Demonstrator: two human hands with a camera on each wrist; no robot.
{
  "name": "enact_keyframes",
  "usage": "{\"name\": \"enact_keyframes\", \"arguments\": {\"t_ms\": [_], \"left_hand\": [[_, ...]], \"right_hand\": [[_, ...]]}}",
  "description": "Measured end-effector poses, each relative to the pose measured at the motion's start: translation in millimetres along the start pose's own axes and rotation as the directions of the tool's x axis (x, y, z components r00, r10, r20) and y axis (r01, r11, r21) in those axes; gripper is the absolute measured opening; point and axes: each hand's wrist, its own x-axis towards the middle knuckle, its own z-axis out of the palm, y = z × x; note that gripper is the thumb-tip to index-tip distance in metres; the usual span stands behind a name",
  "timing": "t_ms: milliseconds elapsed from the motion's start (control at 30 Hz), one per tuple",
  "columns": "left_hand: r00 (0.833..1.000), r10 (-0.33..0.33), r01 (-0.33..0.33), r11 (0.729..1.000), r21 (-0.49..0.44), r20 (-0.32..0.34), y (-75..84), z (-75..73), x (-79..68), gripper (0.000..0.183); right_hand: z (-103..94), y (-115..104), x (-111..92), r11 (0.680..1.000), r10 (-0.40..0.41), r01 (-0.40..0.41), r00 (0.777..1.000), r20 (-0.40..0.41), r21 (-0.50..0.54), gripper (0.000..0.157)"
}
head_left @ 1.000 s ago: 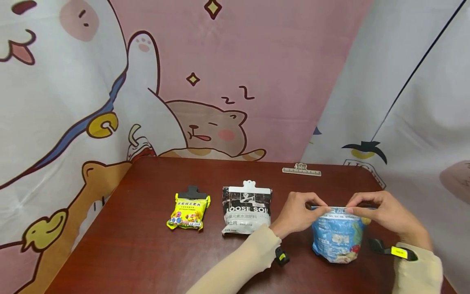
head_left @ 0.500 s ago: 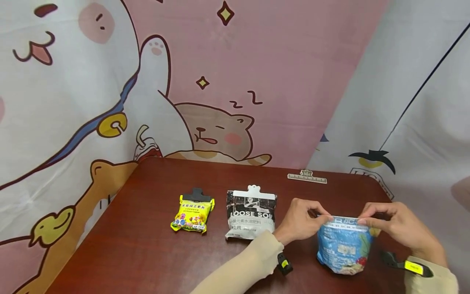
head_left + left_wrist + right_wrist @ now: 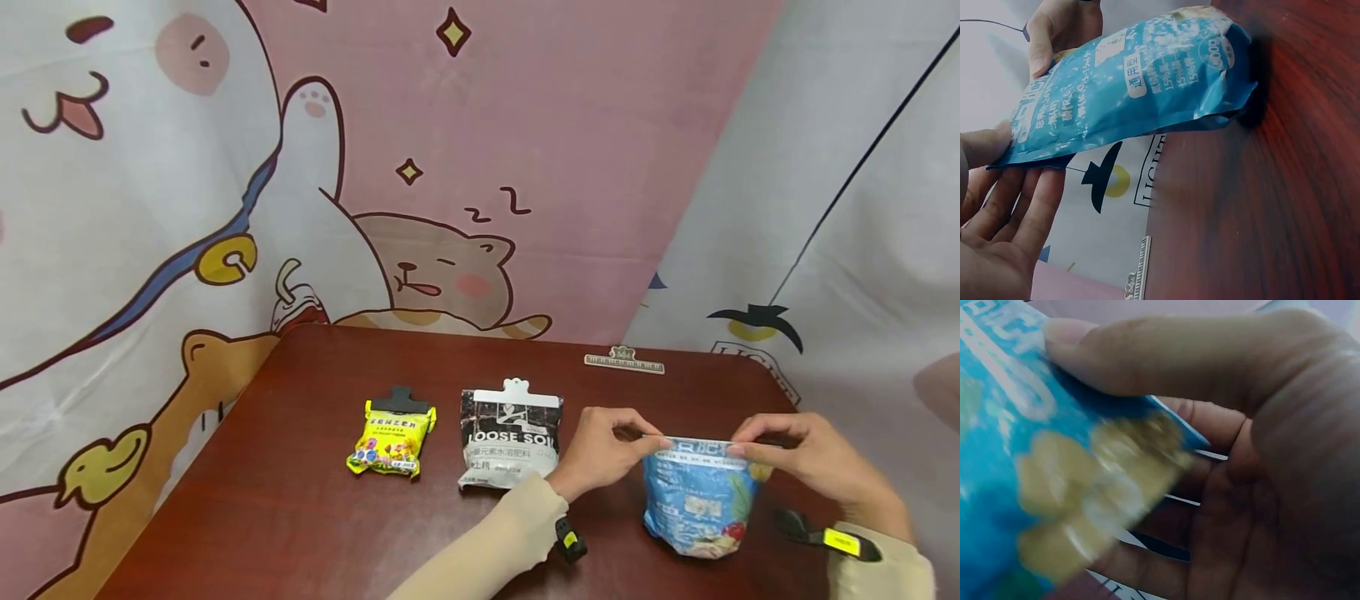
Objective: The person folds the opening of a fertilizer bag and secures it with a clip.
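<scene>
A blue printed plastic bag (image 3: 693, 504) stands upright at the right of the table, its top edge pulled straight between two hands. My left hand (image 3: 611, 450) pinches the top-left corner between thumb and fingers. At the opposite corner my right hand (image 3: 817, 462) pinches the top edge the same way. In the left wrist view the bag (image 3: 1141, 81) shows white lettering, with its base at the table. Close up in the right wrist view, the thumb of my right hand (image 3: 1210, 362) presses on the bag's front, fingers behind it.
Left of my hands lie a black-and-white "LOOSE SOIL" bag (image 3: 506, 450) with a white clip (image 3: 516, 392) on top and a small yellow bag (image 3: 390, 437) with a black clip (image 3: 401, 400). A loose silver clip (image 3: 624, 361) lies near the back edge of the table (image 3: 300, 517).
Both hands keep their pinch on the blue bag's top edge. The camera view has shifted, so the whole scene sits slightly lower and to the right than a second ago.
</scene>
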Motion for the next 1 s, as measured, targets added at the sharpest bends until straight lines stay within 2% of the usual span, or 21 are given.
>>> {"name": "enact_keyframes", "arguments": {"t_ms": [133, 233, 400, 500, 600, 767, 900, 1000], "left_hand": [[1.000, -0.013, 0.013, 1.000, -0.017, 0.017, -0.8, 1.2, -1.6, 0.013], [1.000, -0.013, 0.013, 1.000, -0.013, 0.008, -0.7, 3.5, -1.4, 0.013], [0.999, 0.047, -0.046, 0.998, 0.051, -0.021, -0.1, 7.1, -0.1, 0.012], [0.994, 0.097, -0.093, 0.993, 0.078, -0.042, -1.0, 8.0, -0.1, 0.011], [0.992, 0.112, -0.108, 0.991, 0.074, -0.059, -2.1, 8.2, -0.5, 0.011], [0.996, 0.072, -0.071, 0.997, 0.024, -0.061, -2.8, 7.6, -0.8, 0.013], [0.998, 0.029, -0.030, 0.999, -0.020, -0.056, -4.2, 6.9, -1.3, 0.013], [0.999, 0.011, -0.013, 0.999, -0.036, -0.052, -5.8, 6.3, -1.8, 0.013]], "right_hand": [[-4.1, 5, -7, 1.000, 0.012, -0.013, 1.000, -0.027, -0.024, 0.010], [-5.1, 5, -10, 0.999, -0.008, 0.005, 0.999, -0.054, -0.050, 0.010], [-5.1, 1, -11, 0.992, -0.028, 0.017, 0.996, -0.090, -0.124, 0.005], [-5.8, -1, -10, 0.989, 0.019, -0.032, 0.996, -0.090, -0.146, 0.009], [-7.5, -1, -9, 0.986, 0.095, -0.103, 0.993, -0.072, -0.127, 0.017], [-10.9, 3, -11, 0.988, 0.128, -0.133, 0.990, -0.057, -0.083, 0.024], [-12.8, 6, -13, 0.990, 0.114, -0.121, 0.989, -0.091, -0.079, 0.023], [-11.5, 7, -13, 0.993, 0.073, -0.083, 0.990, -0.117, -0.084, 0.018]]}}
